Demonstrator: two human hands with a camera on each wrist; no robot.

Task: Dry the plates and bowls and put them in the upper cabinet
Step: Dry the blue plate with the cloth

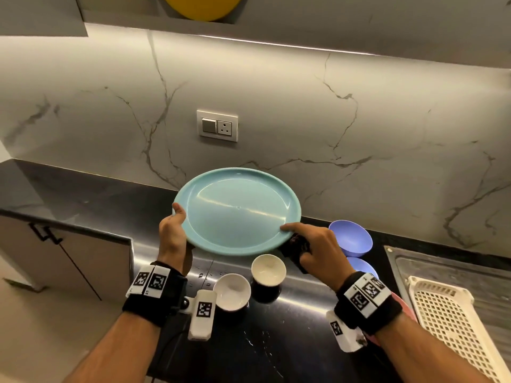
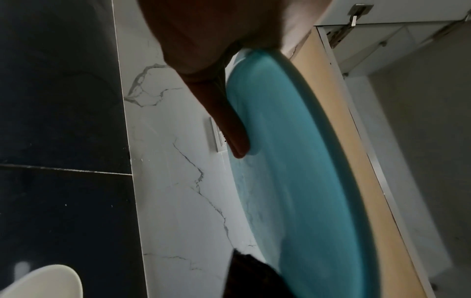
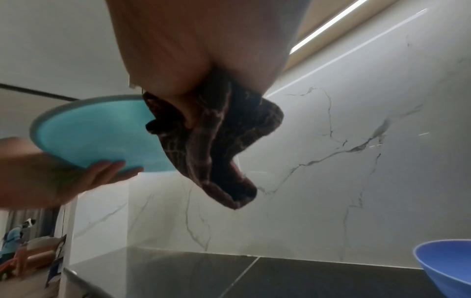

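Mid-frame the left hand (image 1: 172, 234) grips the plate (image 1: 237, 210) while the right hand (image 1: 318, 248), bunching a cloth (image 1: 297, 244), dries its rim; next, I'd guess, the cabinet at upper frame.

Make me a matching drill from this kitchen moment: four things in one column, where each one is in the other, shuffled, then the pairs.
Things:
1. teal plate
2. dark cloth
3. white bowl
4. yellow plate

Places:
A. up in the cabinet
B. on the black counter
C. bunched in the right hand
D. held up between both hands, left hand at its left rim

Pairs: 1-D, 2-C, 3-B, 4-A
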